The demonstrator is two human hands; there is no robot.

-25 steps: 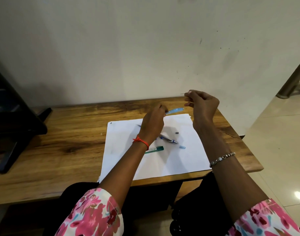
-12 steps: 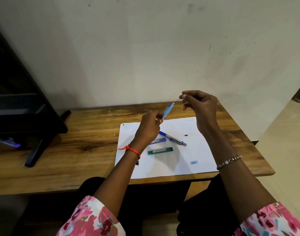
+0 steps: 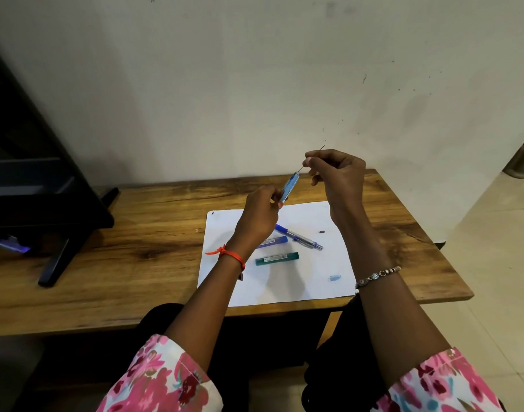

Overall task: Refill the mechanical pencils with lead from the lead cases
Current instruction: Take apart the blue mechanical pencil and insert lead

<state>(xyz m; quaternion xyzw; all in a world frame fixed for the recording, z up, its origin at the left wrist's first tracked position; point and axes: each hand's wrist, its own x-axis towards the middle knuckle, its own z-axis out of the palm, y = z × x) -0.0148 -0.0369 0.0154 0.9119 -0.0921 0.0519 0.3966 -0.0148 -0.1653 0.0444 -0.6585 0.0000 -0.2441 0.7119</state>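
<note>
My left hand (image 3: 259,217) grips a light blue mechanical pencil (image 3: 289,187), tilted with its open end up and to the right. My right hand (image 3: 338,176) pinches a thin lead stick (image 3: 302,168) whose lower end meets that open end. On the white paper sheet (image 3: 284,289) lie a second pencil, blue and silver (image 3: 299,237), a blue lead case (image 3: 274,241) partly behind my left wrist, a green lead case (image 3: 277,258), a small light blue cap (image 3: 335,277) and a tiny dark piece (image 3: 321,232).
The paper sheet lies on a wooden table (image 3: 136,248) against a white wall. A black stand (image 3: 61,233) occupies the table's left end. Tiled floor (image 3: 492,263) lies to the right, past the table's edge.
The pencil in my left hand has tipped up from near flat to steeply tilted. My right hand has brought the lead down to its open end. The camera view has shifted left.
</note>
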